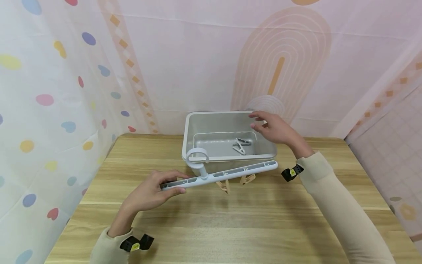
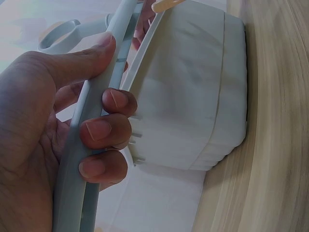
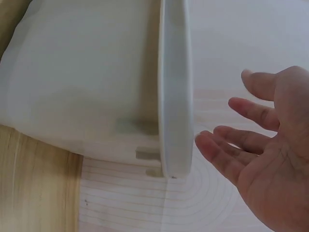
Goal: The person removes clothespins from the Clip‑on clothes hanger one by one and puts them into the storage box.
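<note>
My left hand (image 1: 153, 190) grips one end of a pale blue clip hanger (image 1: 244, 171), its fingers wrapped round the bar in the left wrist view. The hanger's round hook (image 1: 197, 151) points up. Two tan clothespins (image 1: 224, 187) hang from the underside of the bar. Behind the hanger stands a grey plastic bin (image 1: 214, 126) with several grey and white clothespins (image 1: 239, 147) on its floor. Above the bin's right rim is my right hand (image 1: 275, 128), fingers spread loosely and holding nothing. In the right wrist view its fingertips are apart from the rim.
The bin sits at the back of a wooden table (image 1: 211, 227), close to a patterned curtain (image 1: 184, 66). Another dotted curtain (image 1: 49, 121) hangs along the left side. Black wrist cameras (image 1: 291, 172) are strapped to both sleeves.
</note>
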The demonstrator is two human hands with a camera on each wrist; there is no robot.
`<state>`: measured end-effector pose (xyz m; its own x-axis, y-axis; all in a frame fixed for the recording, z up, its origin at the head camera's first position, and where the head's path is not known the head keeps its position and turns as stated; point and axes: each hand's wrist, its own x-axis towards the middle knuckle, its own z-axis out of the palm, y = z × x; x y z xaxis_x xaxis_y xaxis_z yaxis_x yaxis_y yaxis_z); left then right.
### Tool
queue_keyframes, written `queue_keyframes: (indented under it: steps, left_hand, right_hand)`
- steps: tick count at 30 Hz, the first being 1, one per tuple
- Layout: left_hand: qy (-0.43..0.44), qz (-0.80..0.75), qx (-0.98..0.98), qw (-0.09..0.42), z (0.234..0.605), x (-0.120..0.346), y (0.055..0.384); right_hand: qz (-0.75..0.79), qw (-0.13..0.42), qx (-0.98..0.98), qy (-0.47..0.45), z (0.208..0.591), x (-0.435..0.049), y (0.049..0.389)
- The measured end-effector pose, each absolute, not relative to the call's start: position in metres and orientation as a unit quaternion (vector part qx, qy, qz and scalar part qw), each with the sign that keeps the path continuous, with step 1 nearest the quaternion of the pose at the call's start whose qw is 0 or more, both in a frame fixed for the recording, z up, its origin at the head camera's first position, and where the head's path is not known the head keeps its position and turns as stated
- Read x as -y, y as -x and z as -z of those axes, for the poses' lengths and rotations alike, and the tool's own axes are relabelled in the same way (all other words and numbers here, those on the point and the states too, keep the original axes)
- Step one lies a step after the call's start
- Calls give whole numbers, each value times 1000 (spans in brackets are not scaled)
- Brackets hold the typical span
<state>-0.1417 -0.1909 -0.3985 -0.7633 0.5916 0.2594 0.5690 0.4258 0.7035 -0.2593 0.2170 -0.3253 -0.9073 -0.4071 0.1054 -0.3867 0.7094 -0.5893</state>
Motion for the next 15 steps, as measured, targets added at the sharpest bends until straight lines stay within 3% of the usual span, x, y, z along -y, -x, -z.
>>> queue_keyframes:
  steps: [15]
  left_hand:
    - [-340,-419,-842,21,397,192,141]
  right_hand:
    - [349,20,-911,219,334,-234,238]
